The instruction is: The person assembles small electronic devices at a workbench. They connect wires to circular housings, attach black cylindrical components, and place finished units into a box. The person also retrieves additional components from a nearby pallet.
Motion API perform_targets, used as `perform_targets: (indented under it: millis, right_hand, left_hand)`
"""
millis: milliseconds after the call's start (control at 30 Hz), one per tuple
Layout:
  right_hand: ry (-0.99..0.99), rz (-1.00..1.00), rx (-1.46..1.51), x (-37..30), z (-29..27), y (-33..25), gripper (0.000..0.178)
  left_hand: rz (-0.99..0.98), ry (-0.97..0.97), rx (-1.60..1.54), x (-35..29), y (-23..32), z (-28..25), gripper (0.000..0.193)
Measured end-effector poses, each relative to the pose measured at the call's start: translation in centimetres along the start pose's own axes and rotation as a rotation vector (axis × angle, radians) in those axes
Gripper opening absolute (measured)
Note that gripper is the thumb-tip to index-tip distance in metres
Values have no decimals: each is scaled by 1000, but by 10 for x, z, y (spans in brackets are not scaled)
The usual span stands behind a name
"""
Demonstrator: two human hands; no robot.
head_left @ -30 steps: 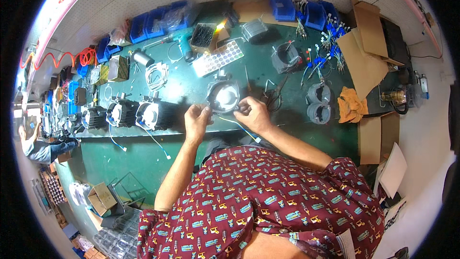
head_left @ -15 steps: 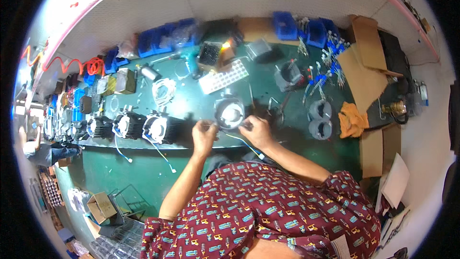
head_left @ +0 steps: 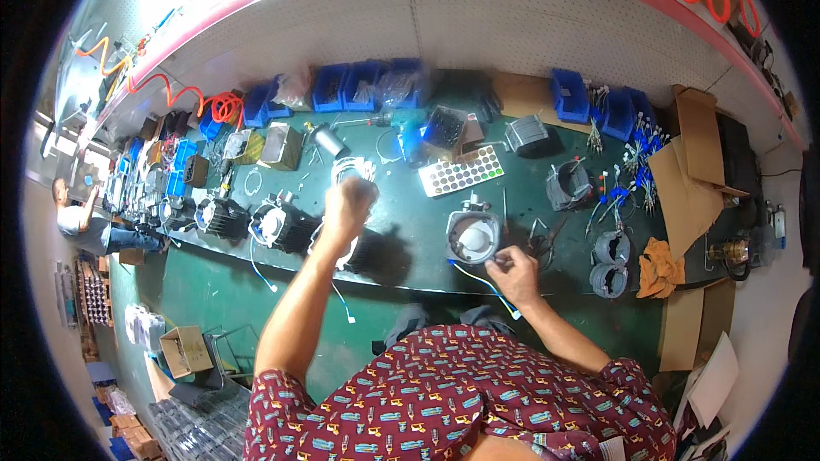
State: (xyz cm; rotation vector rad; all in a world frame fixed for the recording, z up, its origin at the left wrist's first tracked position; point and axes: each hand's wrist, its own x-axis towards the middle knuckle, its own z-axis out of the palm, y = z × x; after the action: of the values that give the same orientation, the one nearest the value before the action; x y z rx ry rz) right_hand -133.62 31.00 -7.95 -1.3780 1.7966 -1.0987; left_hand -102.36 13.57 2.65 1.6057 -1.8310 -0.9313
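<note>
Since the earlier frames, the left hand (head_left: 348, 207) has moved away from the housing's left side and now lies left of centre, over the lower part of the coil of white cable (head_left: 353, 169); its fingers are curled, and whether they hold anything cannot be told. The right hand (head_left: 515, 277) remains at the lower right corner of the round grey housing (head_left: 472, 237), thumb and fingers drawn narrowly together; contact or a held piece cannot be made out. The housing stands on the green bench (head_left: 410, 205), right of centre, its open face showing a pale disc. A thin wire lead (head_left: 483, 278) runs from its lower edge toward the lower right, ending in a white plug. Above lies a sheet of round stickers (head_left: 462, 172); black finned housings (head_left: 220, 216) line the left.
</note>
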Motion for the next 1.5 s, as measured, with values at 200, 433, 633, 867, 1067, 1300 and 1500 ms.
perform_targets:
  millis: [200,433,633,867,1067,1300,1500]
  right_hand:
    - [310,135,102,-25,-17,-8,16]
    - [586,506,28,-120,-24,-28,11]
    - [636,630,-43,-166,8,-38,10]
    - [573,511,-13,-132,24,-38,15]
    - [576,505,21,-143,23,-46,15]
    - [656,351,96,-119,13,-53,13]
    - [232,333,594,-46,22,-87,23]
  left_hand:
    - [-25,-146,183,141,-129,-1,21]
    - [-260,-212,444,227,-197,69,33]
    - [-203,-248,628,253,-198,98,25]
    - [-26,-231,538,282,-302,86,30]
    - [-491,-112,-343,268,-256,77,37]
    - [-280,-197,-465,207,-144,-11,23]
    - [-121,-367,-735,75,-30,-42,8]
